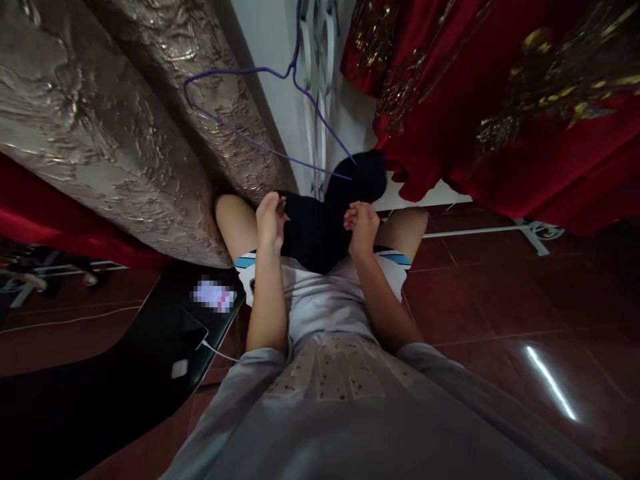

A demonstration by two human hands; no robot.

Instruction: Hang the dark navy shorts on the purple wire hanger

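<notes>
"Two hands and one garment on my list so far," says the desk. "Read me your feed, left edge to right."

"Item one: black table, low left, with a dark phone lying on it and a white cable running from the phone. Item two: gold-brown brocade curtain, hanging above the table. Item three: left hand, fingers curled shut on the edge of the dark garment. Item four: that garment, lying over the lap between both hands, its far end raised where a purple wire hanger meets the cloth. Item five: right hand, bunched into a fist, pinching the same garment. Item six: red fabric with gold embroidery, upper right, above red-brown floor tiles."

"Hands touching?"

"No. I see them apart, with cloth between."
</notes>
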